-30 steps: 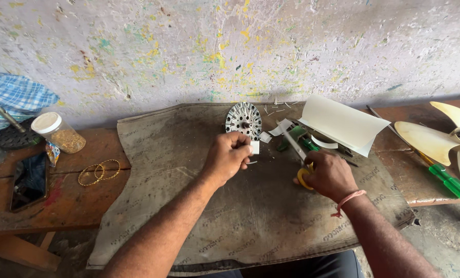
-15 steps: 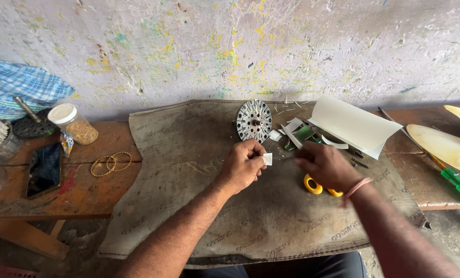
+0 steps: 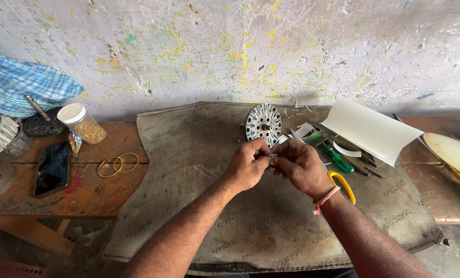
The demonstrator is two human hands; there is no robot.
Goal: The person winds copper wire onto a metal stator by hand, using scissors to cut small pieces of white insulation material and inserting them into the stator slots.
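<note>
My left hand [image 3: 249, 166] and my right hand [image 3: 301, 164] meet over a grey mat [image 3: 199, 154], and their fingertips pinch a small white paper strip [image 3: 272, 157] between them. Just beyond them a round slotted metal stator core [image 3: 263, 124] stands on its edge. Yellow-handled scissors [image 3: 343, 184] lie on the mat beside my right wrist, which wears a pink thread band. A green-handled screwdriver [image 3: 334, 155] and several cut paper pieces lie to the right of the core.
A curled white paper sheet [image 3: 371, 128] rests at the right. On the wooden bench at left are two thin bangles [image 3: 117, 163], a dark phone [image 3: 52, 168], a lidded jar [image 3: 83, 123], a blue checked cloth [image 3: 19, 82] and motor parts. A cream fan blade [image 3: 454, 152] lies far right.
My right hand let go of the scissors, which now lie on the mat, and moved left to meet my left hand on the small paper strip. The camera view moved closer.
</note>
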